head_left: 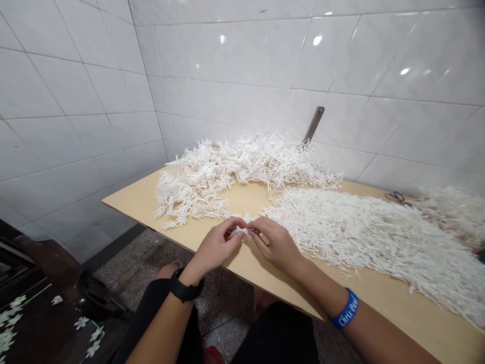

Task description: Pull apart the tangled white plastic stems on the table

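Observation:
Close to the table's near edge, my left hand (219, 243) and my right hand (276, 243) meet with fingertips pinched. Between them is a small white branching sprig (239, 230), which looks like artificial plastic foliage; both hands grip it. Fingers cover part of it. Just beyond my hands, a loose heap of similar white sprigs (257, 159) curves across the table. To the right, a broad dense layer of white slender pieces (364, 230) stretches along the tabletop, near my right forearm.
The light wooden table (248, 199) stands against a white tiled wall (246, 55). A metal bar (313, 124) rises behind the heap. Dark scissor-like handles (397, 198) lie at the back right. White flowers (81, 322) rest on a dark surface at lower left.

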### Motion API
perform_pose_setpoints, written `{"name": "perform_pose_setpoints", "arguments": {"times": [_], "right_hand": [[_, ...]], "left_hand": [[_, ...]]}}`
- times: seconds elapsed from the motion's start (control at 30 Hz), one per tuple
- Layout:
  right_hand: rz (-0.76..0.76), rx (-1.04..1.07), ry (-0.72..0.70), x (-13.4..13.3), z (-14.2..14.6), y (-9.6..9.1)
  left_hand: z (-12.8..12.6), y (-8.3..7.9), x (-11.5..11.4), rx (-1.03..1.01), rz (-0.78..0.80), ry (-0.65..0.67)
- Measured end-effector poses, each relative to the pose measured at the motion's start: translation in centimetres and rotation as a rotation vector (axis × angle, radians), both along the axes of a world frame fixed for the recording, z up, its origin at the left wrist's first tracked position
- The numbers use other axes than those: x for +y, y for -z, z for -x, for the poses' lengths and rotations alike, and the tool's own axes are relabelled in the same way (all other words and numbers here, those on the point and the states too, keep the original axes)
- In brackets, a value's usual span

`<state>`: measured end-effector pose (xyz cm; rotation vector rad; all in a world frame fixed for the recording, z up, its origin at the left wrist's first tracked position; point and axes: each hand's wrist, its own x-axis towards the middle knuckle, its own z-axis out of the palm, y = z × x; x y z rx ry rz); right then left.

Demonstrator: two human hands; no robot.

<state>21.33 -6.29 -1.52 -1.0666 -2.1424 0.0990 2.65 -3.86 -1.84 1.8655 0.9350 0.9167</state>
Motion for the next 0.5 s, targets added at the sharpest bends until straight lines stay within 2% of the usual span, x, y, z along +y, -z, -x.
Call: {"name": "perform_pose_setpoints", "arguments": {"times": [0.33, 0.5], "right_hand": [[0.091, 0.031, 0.047, -0.11, 0.1, -0.04], [0.167, -0.014, 0.055, -0.31, 0.2, -0.44]], "left_hand": [[-0.16, -0.2, -0.27, 0.041, -0.036, -0.078], [-0.3, 0.07, -0.41, 0.074, 0.009, -0.078]]}}
